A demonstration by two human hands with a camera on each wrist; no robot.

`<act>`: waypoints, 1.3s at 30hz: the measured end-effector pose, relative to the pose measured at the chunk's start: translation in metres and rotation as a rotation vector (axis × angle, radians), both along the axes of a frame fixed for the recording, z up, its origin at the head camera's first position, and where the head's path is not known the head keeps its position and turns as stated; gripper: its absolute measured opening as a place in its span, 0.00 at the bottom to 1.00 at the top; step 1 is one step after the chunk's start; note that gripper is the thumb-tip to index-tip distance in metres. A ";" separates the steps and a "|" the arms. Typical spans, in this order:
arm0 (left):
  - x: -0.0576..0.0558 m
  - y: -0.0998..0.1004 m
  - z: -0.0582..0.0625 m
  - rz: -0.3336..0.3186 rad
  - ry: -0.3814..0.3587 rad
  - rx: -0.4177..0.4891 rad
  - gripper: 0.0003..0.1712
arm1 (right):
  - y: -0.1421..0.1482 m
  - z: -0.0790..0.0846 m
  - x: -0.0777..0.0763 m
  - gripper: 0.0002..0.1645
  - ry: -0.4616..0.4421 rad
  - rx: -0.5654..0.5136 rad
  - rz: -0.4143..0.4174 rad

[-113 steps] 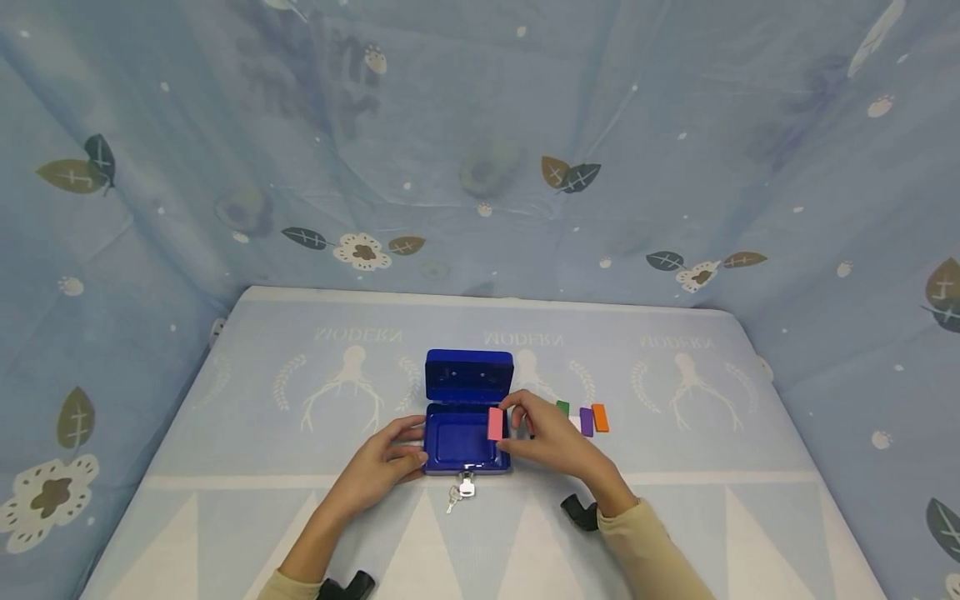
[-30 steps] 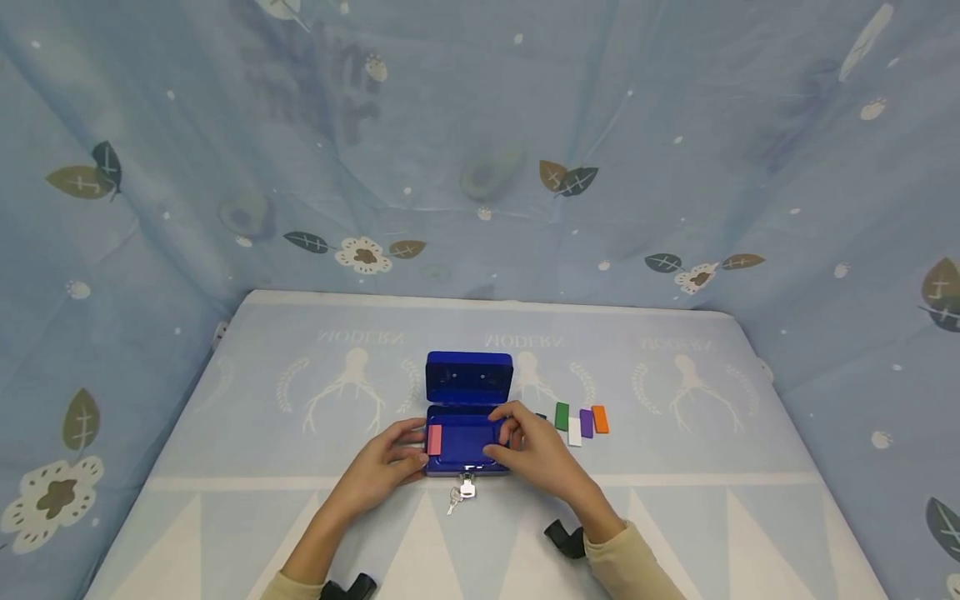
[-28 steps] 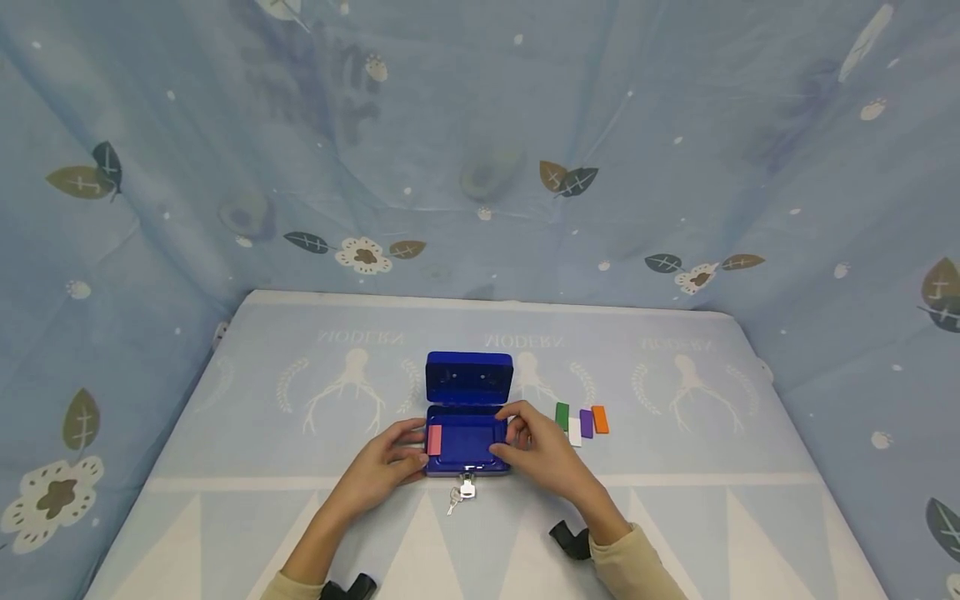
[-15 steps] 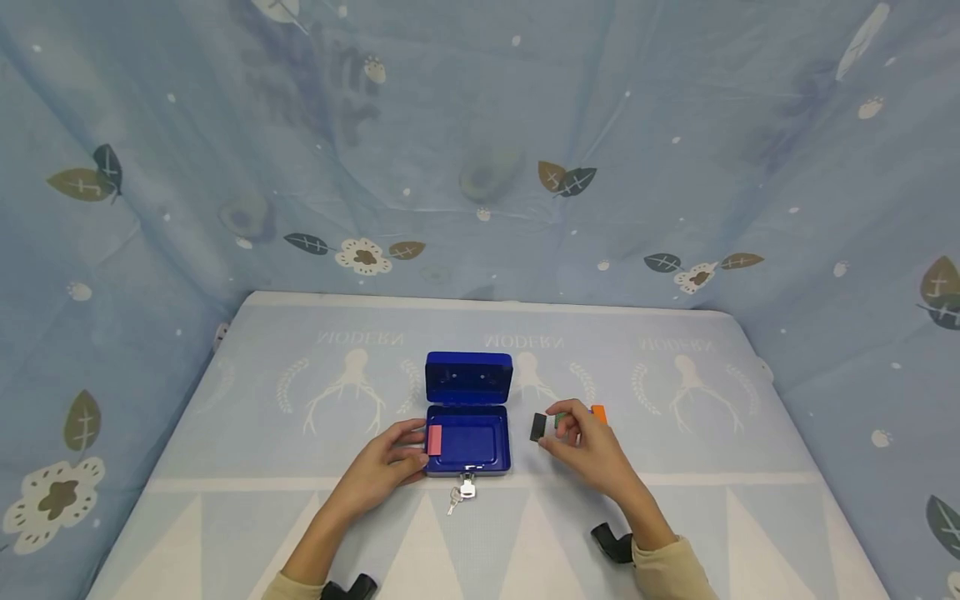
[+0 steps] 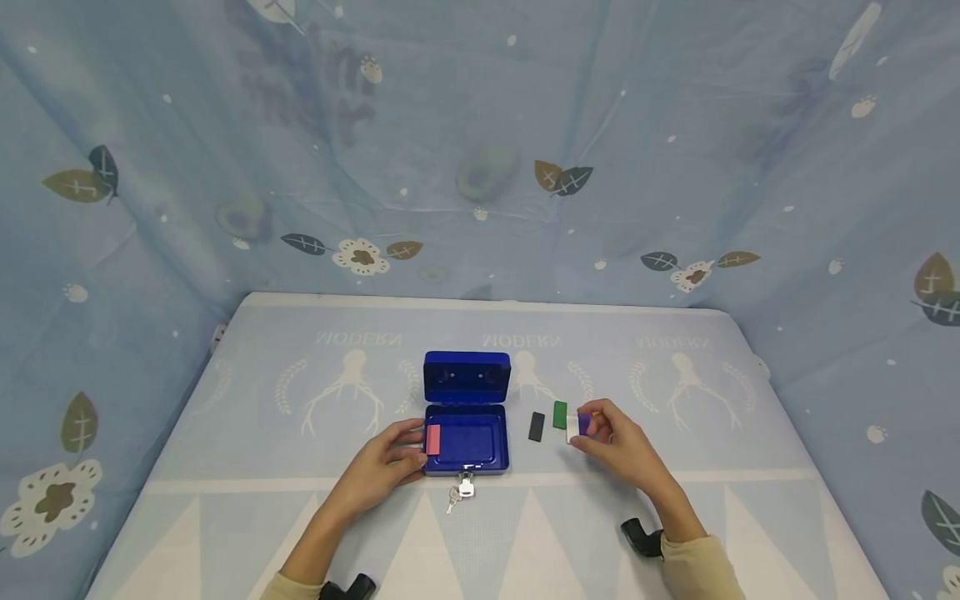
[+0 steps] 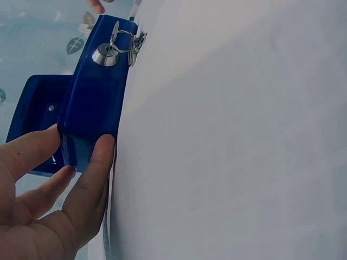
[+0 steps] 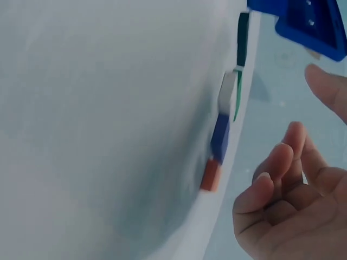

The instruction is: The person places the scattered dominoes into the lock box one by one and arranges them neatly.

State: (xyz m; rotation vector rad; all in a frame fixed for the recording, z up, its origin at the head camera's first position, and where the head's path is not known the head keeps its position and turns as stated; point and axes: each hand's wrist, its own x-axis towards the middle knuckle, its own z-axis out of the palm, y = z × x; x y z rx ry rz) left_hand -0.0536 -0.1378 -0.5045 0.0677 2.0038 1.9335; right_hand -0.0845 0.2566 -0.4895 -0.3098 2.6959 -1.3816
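Note:
A blue metal cash box stands with its lid raised at the middle of the table. A pink block lies inside against its left wall. A key with a ring of keys hangs at the front lock. My left hand rests its fingertips and thumb on the box's left end. My right hand hovers by the white block and purple block, thumb and fingers apart. In the right wrist view the orange-red block and the others stand clear of it.
A black block and a green block lie between the box and the right hand. Black wrist mounts sit under both forearms. A patterned cloth hangs behind the table.
The pink block has gone from my right fingers into the box's left side. The right hand has moved right, past the black block, to the other blocks. My left hand stays put.

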 end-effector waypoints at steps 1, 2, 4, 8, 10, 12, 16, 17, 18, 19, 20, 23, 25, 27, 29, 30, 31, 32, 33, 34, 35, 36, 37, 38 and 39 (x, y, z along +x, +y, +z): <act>0.000 0.000 0.000 -0.001 0.000 0.002 0.34 | 0.002 -0.001 -0.001 0.26 -0.008 0.002 0.009; 0.000 0.000 0.000 -0.001 0.000 0.003 0.34 | 0.004 -0.001 -0.003 0.26 -0.019 0.005 0.015; 0.000 0.000 0.001 0.000 -0.003 0.006 0.34 | 0.007 -0.003 -0.005 0.27 -0.040 0.019 0.033; 0.000 0.000 0.001 -0.002 -0.007 0.004 0.34 | 0.011 -0.007 -0.010 0.30 -0.089 0.063 0.063; 0.000 -0.001 0.001 -0.004 -0.007 0.004 0.34 | 0.011 -0.008 -0.011 0.31 -0.107 0.084 0.071; 0.000 -0.001 0.001 -0.007 -0.005 0.007 0.34 | 0.011 -0.009 -0.012 0.31 -0.112 0.095 0.079; 0.000 -0.001 0.001 -0.010 0.003 0.006 0.34 | 0.010 -0.010 -0.015 0.30 -0.104 0.105 0.086; 0.000 -0.001 0.001 -0.010 0.004 0.006 0.34 | 0.010 -0.010 -0.016 0.30 -0.101 0.109 0.086; 0.000 -0.001 0.001 -0.009 0.005 0.005 0.34 | 0.009 -0.010 -0.016 0.30 -0.102 0.114 0.085; 0.000 -0.001 0.001 -0.009 0.006 0.002 0.34 | 0.009 -0.009 -0.017 0.29 -0.099 0.121 0.088; 0.000 -0.001 0.001 -0.009 0.006 0.004 0.34 | 0.009 -0.009 -0.018 0.29 -0.100 0.131 0.086; 0.000 -0.001 0.001 -0.010 0.005 0.005 0.34 | 0.008 -0.009 -0.019 0.28 -0.100 0.150 0.092; 0.001 -0.001 0.001 -0.009 0.006 0.006 0.34 | 0.007 -0.009 -0.019 0.28 -0.096 0.160 0.098; 0.001 -0.001 0.001 -0.009 0.007 0.006 0.34 | 0.007 -0.009 -0.020 0.28 -0.094 0.167 0.103; 0.001 -0.001 0.002 -0.009 0.008 0.006 0.34 | 0.006 -0.010 -0.021 0.28 -0.089 0.177 0.109; 0.001 -0.001 0.002 -0.008 0.008 0.006 0.34 | 0.006 -0.010 -0.021 0.28 -0.087 0.180 0.111; 0.001 -0.001 0.002 -0.008 0.008 0.007 0.34 | 0.006 -0.010 -0.021 0.28 -0.085 0.184 0.112; 0.001 -0.001 0.002 -0.008 0.008 0.007 0.34 | 0.006 -0.011 -0.021 0.28 -0.083 0.185 0.115; 0.001 -0.001 0.002 -0.008 0.007 0.009 0.34 | 0.006 -0.011 -0.021 0.28 -0.082 0.185 0.117; 0.001 -0.001 0.002 -0.009 0.006 0.013 0.34 | 0.006 -0.011 -0.022 0.27 -0.081 0.186 0.118; 0.001 -0.001 0.001 -0.009 0.004 0.016 0.34 | 0.006 -0.011 -0.022 0.27 -0.080 0.187 0.119; 0.001 -0.001 0.001 -0.010 0.002 0.020 0.34 | 0.006 -0.011 -0.022 0.27 -0.081 0.187 0.120; 0.001 -0.001 0.001 -0.010 0.001 0.021 0.34 | 0.006 -0.011 -0.021 0.27 -0.081 0.188 0.121; 0.000 -0.001 0.001 -0.010 0.000 0.023 0.34 | 0.006 -0.011 -0.021 0.27 -0.081 0.189 0.123; 0.000 -0.001 0.001 -0.010 -0.001 0.023 0.34 | 0.006 -0.011 -0.021 0.27 -0.081 0.190 0.122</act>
